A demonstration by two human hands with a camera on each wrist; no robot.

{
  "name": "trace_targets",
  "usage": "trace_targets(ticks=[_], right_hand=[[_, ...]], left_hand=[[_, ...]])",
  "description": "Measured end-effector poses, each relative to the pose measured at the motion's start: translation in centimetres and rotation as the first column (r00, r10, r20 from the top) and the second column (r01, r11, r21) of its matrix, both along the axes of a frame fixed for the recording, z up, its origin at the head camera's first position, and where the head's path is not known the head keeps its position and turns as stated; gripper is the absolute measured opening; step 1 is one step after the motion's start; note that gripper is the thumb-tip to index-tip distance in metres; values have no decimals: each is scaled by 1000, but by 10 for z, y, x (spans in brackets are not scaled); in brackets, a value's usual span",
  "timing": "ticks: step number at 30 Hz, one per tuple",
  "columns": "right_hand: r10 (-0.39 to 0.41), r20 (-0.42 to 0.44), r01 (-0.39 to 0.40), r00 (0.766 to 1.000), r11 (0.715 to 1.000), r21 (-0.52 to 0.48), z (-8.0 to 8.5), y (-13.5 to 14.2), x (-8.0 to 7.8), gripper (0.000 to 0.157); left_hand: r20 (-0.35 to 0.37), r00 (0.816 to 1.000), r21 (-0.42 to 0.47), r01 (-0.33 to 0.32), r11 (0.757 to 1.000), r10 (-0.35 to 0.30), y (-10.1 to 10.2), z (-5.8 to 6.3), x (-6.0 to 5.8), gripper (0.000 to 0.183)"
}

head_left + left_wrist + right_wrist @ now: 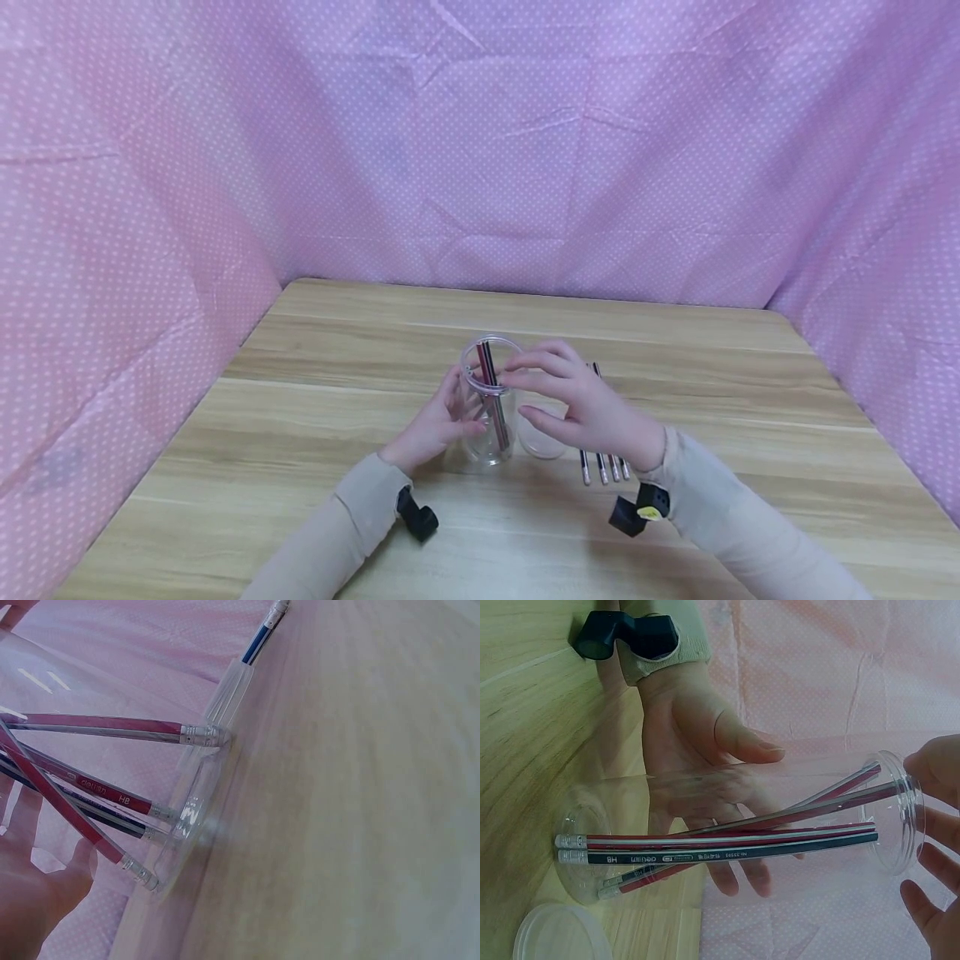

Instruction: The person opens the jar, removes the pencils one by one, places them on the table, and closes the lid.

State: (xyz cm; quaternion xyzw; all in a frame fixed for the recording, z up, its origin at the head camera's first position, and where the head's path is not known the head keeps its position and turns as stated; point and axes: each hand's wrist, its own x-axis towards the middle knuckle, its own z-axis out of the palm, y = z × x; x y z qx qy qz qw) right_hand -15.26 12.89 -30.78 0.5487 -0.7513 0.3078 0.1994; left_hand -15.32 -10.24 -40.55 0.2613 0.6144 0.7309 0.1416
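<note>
A clear plastic jar stands upright on the table, holding several red and black striped pencils, eraser ends at the bottom. My left hand holds the jar from its left side, fingers behind it; the right wrist view shows this hand through the clear wall. At the jar's rim is my right hand, fingers spread and slightly bent, with no pencil seen in it. Whether its fingertips touch the rim is unclear.
A clear round lid lies just right of the jar. More pencils lie side by side on the wooden table, partly hidden under my right hand. Pink dotted cloth hangs behind and at both sides.
</note>
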Motion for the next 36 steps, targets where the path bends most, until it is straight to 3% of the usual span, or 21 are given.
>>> trace_targets(ticks=[27,36], right_hand=[[-7,35,9,999,999,-36,-1,-7,-5,28],[-38,178,37,983,999,11,12,-16,-14,27]], left_hand=[[17,999,-65,-35,997,36,2,1,1,84],[4,999,-62,-51,997,51,3,0,0,86]])
